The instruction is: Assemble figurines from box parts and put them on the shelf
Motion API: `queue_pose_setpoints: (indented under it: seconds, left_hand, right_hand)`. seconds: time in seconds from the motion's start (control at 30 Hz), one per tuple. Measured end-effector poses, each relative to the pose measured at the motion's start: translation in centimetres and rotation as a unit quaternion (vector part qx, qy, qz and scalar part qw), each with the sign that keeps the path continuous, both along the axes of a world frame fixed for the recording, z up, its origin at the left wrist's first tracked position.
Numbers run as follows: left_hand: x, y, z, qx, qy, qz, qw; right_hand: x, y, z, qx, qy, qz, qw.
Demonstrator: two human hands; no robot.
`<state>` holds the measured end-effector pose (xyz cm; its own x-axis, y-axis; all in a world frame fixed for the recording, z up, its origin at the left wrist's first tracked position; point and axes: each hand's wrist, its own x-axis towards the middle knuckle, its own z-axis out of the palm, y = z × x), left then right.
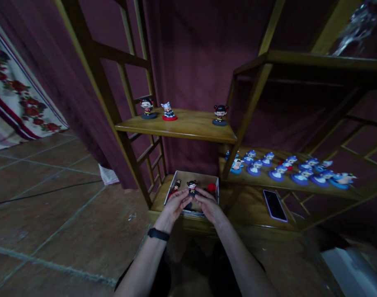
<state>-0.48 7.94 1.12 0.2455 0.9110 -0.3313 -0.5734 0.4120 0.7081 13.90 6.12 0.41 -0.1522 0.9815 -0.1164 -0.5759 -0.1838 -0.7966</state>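
Note:
Between my left hand (177,203) and my right hand (208,203) is a small black-haired figurine (192,187) on a dark round base. The fingers of both hands are closed on it from either side, and it is upright. Below and behind it sits a shallow cardboard box (191,174) with white edges, on the low shelf. Inside the box lie another figurine (176,185) at the left and a red piece (211,187) at the right; my hands hide part of the contents.
On the shelf above (188,123) stand two figurines at the left and one black-haired figurine (220,114) at the right. Several purple-based figurines (277,172) line the right shelf. A phone (275,205) lies below them. Wooden uprights (248,103) frame the compartments.

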Motion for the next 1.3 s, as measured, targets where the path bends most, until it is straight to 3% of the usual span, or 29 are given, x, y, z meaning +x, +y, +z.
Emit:
queue_pose_setpoints:
  seconds: [0.3,0.6,1.0,1.3]
  left_hand:
    - [-1.2,-5.9,1.3,0.034,0.004,-0.023,0.999]
    - [-3.3,-10.3,1.7,0.04,-0.016,-0.004,0.999]
    - [-1.9,-11.2,-0.5,-0.009,-0.007,0.025,1.0]
    - [-1.0,-10.5,-0.8,0.013,0.007,0.02,1.0]
  right_hand:
    - [-1.0,-4.4,0.8,0.006,-0.011,0.032,0.999]
    - [-2.3,-7.4,3.0,0.018,-0.056,0.094,0.994]
    - [-1.1,-8.0,-0.2,-0.018,-0.027,0.067,0.997]
    - [-0.4,-7.2,-1.5,-0.037,0.003,0.042,0.998]
